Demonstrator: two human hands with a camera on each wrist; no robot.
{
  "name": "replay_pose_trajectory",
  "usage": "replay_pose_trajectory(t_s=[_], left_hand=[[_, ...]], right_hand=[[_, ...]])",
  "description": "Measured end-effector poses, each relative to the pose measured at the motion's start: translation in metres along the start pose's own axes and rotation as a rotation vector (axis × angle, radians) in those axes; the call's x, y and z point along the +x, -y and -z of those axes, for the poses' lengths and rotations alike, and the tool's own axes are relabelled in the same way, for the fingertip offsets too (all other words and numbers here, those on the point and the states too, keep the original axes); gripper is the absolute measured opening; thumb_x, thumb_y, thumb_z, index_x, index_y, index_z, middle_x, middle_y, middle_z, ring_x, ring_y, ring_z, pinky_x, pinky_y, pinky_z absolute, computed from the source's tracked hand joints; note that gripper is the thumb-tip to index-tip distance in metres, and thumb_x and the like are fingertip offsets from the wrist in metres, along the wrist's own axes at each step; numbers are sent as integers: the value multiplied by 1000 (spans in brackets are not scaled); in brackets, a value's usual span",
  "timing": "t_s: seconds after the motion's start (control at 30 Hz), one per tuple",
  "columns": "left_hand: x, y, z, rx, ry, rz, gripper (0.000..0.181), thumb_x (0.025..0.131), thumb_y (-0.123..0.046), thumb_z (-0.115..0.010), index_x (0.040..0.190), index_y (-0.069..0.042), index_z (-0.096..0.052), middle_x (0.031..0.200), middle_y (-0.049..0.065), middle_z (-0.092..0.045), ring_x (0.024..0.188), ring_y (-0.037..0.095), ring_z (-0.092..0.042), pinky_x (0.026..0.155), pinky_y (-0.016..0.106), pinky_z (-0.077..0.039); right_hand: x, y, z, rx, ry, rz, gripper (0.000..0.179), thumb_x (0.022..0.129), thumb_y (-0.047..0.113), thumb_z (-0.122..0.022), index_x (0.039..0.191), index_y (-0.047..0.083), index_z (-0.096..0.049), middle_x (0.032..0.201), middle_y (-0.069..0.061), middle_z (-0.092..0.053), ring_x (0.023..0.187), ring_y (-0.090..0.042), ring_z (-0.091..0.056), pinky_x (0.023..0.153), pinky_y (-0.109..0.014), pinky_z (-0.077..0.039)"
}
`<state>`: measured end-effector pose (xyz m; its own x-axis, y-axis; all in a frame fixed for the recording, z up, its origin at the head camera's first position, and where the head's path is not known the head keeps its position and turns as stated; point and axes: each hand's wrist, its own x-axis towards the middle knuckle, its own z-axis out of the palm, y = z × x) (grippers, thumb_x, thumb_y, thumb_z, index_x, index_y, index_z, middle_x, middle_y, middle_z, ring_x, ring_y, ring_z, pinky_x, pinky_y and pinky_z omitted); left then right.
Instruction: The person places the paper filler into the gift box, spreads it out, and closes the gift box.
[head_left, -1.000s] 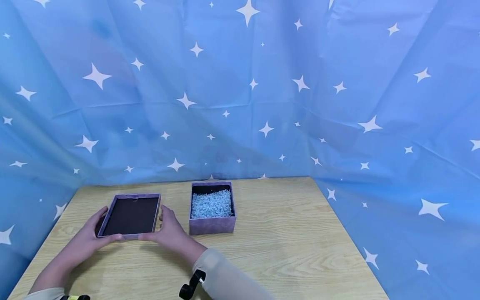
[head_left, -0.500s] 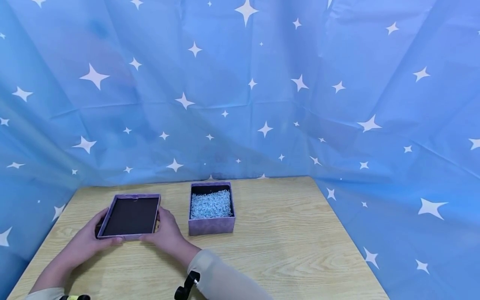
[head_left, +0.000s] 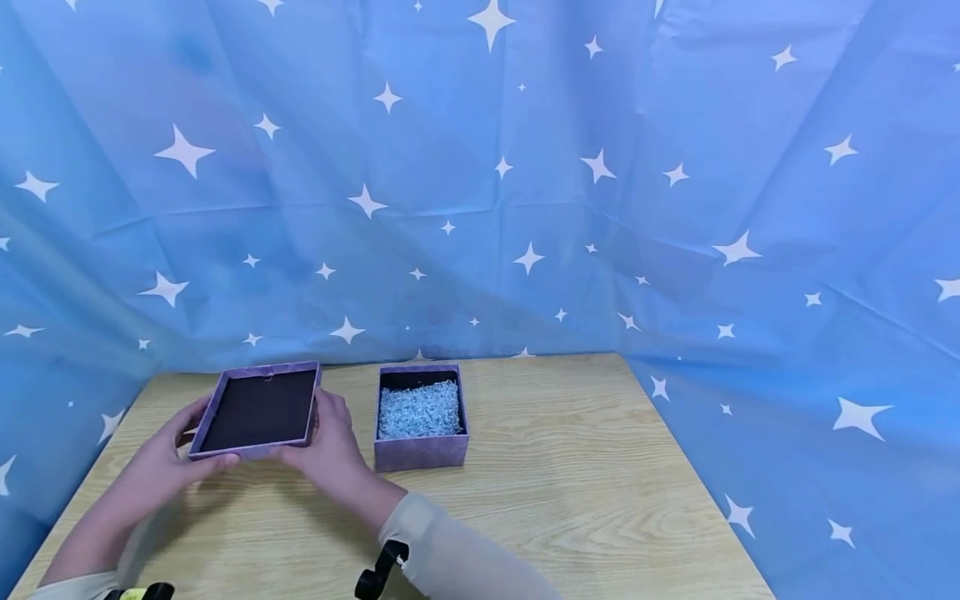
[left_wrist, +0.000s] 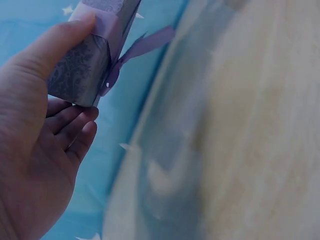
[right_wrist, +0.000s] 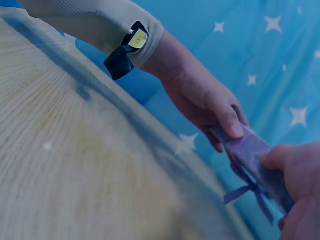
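Note:
A purple box lid (head_left: pixel 258 408), dark inside and with its hollow side up, is held by both hands off the table. My left hand (head_left: pixel 157 458) grips its left side, thumb along the near rim. On the opposite side my right hand (head_left: pixel 333 450) grips it, its thumb also at the near edge. In the left wrist view, the lid's patterned side (left_wrist: pixel 80 65) shows, and a lilac ribbon (left_wrist: pixel 145 45) hangs beneath it. The right wrist view shows both thumbs on the lid's side. To the right stands the purple box (head_left: pixel 420 454), holding light blue shredded paper (head_left: pixel 420 410).
The wooden table (head_left: pixel 570 467) carries the box near its back edge. A blue curtain (head_left: pixel 480 208) with white stars hangs behind the table and along its sides.
Both hands have raised the lid from the table, and it now sits slightly higher and tilted. The right hand's fingers closed onto the lid's right side. The box has stayed put.

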<state>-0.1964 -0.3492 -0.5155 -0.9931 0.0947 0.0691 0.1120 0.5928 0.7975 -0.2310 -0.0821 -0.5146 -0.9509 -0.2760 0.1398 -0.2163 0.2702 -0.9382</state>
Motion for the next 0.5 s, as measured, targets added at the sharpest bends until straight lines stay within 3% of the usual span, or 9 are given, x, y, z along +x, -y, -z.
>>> replay_pose_trajectory(t_s=[0.2,0.3,0.4,0.5], left_hand=[[-3,-22,6,5,-33,-21,108,99,-24,-88,177,-4,-17,164,36,-38,134,55,-47,77,16,-49],[-4,-30,4,-4,-46,-50,104,99,-21,-88,176,-3,-21,161,31,-42,131,28,-52,78,16,-49],[-4,-35,-1,-16,-74,-87,100,97,-15,-88,174,-1,-26,156,25,-47,121,-1,-48,80,14,-48],[-2,-40,-7,-22,-101,-109,98,95,-12,-90,172,0,-30,153,21,-50,119,-6,-45,81,13,-47]], right_hand=[[-9,25,21,25,0,12,87,84,29,-101,159,30,-56,135,16,-51,111,1,-57,92,-23,-56],[-12,33,33,16,0,28,86,85,31,-101,158,29,-57,135,14,-52,112,0,-59,89,-22,-57],[-13,37,45,-18,12,44,86,85,34,-101,159,29,-56,133,14,-52,111,-1,-59,88,-23,-57],[-12,37,58,-36,31,57,85,85,35,-101,158,29,-58,130,12,-53,110,-2,-60,89,-24,-57]])
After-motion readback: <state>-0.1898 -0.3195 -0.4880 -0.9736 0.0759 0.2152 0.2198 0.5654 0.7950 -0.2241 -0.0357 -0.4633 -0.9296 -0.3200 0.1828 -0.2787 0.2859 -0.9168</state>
